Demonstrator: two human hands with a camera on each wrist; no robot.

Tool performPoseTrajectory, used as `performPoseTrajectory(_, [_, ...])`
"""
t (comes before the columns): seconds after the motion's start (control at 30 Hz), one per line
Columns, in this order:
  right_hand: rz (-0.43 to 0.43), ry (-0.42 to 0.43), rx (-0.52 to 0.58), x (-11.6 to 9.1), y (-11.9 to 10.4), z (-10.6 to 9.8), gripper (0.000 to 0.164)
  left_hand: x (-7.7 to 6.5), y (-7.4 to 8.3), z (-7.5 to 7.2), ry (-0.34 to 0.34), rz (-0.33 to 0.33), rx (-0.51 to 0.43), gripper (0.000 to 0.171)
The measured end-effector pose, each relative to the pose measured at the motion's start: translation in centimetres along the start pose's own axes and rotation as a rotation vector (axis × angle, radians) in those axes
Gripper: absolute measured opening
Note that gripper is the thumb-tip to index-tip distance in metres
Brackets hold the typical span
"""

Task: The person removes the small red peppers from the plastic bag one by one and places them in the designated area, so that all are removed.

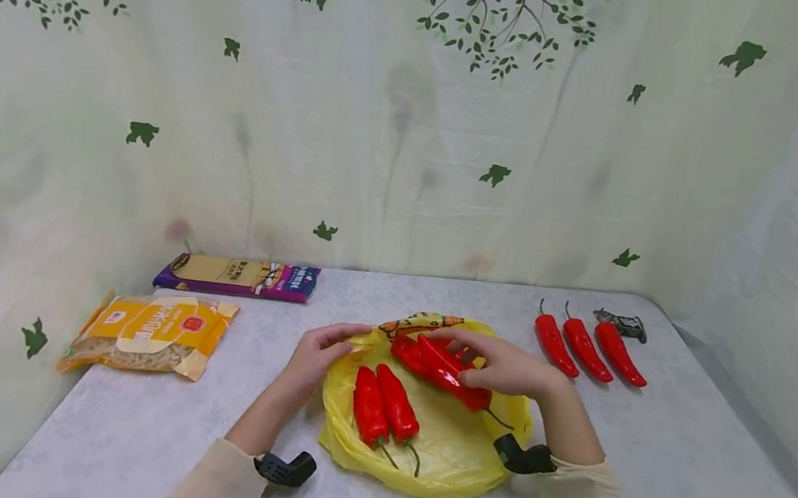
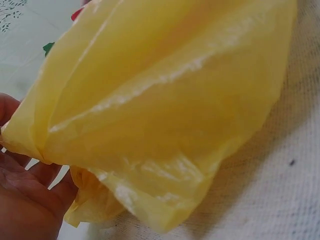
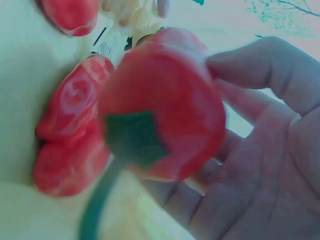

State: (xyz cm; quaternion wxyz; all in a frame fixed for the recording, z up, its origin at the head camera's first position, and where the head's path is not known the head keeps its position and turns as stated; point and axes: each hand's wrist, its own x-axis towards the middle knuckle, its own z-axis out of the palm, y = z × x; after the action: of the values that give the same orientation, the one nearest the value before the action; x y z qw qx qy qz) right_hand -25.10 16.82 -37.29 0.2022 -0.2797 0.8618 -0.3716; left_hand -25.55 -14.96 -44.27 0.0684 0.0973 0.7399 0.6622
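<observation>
A yellow plastic bag (image 1: 458, 459) lies open on the table, its rim spread in a rough ring. My left hand (image 1: 315, 356) pinches the bag's left rim between thumb and fingers; the left wrist view shows the film (image 2: 165, 115) stretching from that hand (image 2: 30, 195). Over the bag, my right hand (image 1: 504, 368) grips a red pepper (image 1: 440, 364) with a green stem. Another pepper (image 1: 406, 354) lies partly hidden behind it. Two more peppers (image 1: 369, 409) rest side by side in the bag's left part. A patterned orange-and-yellow item (image 1: 419, 325) sits at the back rim.
Three red peppers (image 1: 586, 349) lie in a row on the table at the right, beside a small black packet (image 1: 624, 325). At the left are an orange food packet (image 1: 149, 334) and a long purple-and-tan packet (image 1: 236, 276). A leaf-printed curtain (image 1: 414, 133) hangs behind the table.
</observation>
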Motion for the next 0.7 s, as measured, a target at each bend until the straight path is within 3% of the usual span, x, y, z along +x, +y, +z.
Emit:
performPoseTrajectory(0.3, [-0.030,0.110,0.098,-1.9,0.4,-1.8,0.066,0.0,0.1,0.2,-0.007,-0.001,-0.015,0.036])
performPoseTrajectory(0.43, [-0.060,0.185,0.061,-3.2,0.7,-2.8,0.063,0.0,0.0,0.2,-0.003,-0.004,-0.009,0.035])
performPoseTrajectory(0.7, [-0.007,0.294,0.029,-5.7,2.6,-4.4,0.060,0.0,-0.1,0.3,0.004,-0.013,-0.004,0.035])
